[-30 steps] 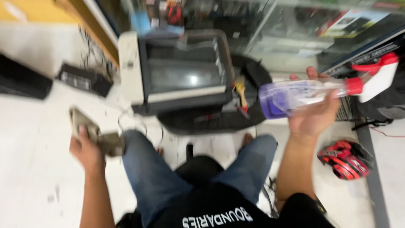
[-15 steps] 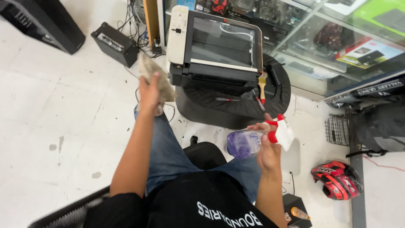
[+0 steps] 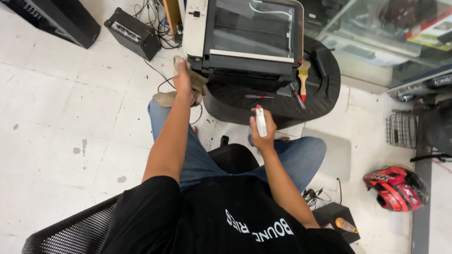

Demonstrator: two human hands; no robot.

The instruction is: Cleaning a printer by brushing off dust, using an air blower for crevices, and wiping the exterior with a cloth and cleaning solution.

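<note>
Left hand (image 3: 182, 80) fingers clenched on rag (image 3: 197, 84) at printer (image 3: 245, 40) corner; right hand (image 3: 260, 134) grips spray bottle (image 3: 261, 123). Wipe firmly, mist lightly.

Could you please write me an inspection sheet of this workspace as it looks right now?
Surface: black oval stand on a white tiled floor with a few dark spots.
Job's things: printer-scanner on the stand; beige cloth pressed at its left front corner; spray bottle upright.
Clutter: paintbrush and screwdriver on the stand; red helmet and small black amplifier on the floor.
Hands: left hand grips the cloth; right hand has its fingers closed round the bottle.
Cables: black leads trail over the floor behind the printer.
Surroundings: glass display case; wire basket.
</note>
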